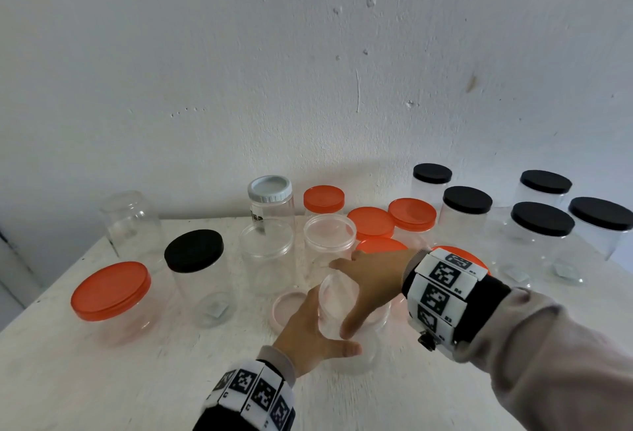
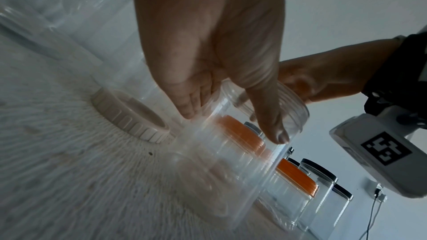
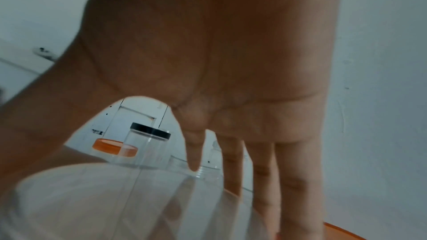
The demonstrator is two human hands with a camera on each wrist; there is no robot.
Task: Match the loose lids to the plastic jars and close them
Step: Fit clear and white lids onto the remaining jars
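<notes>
A clear, lidless plastic jar [image 1: 334, 310] leans tilted near the middle of the white table [image 1: 102, 379]. My left hand [image 1: 322, 326] grips it from the left, fingers on its side and thumb across the front; the left wrist view shows that hand [image 2: 231, 116] wrapped round the jar [image 2: 231, 161]. My right hand [image 1: 359, 290] hovers over the jar's top with straight, spread fingers and the thumb down its near side. In the right wrist view this hand [image 3: 231, 152] straddles the jar [image 3: 115, 198]. A pale pink ribbed lid [image 1: 287, 307] [image 2: 131, 116] lies loose just left of the jar.
Two open clear jars [image 1: 267, 249] [image 1: 329, 235] stand just behind. At the left are an orange-lidded jar [image 1: 111, 290], a black-lidded jar [image 1: 195, 252] and a bare clear jar [image 1: 132, 221]. Orange-lidded and black-lidded jars [image 1: 543, 221] crowd the right back. The wall is close behind.
</notes>
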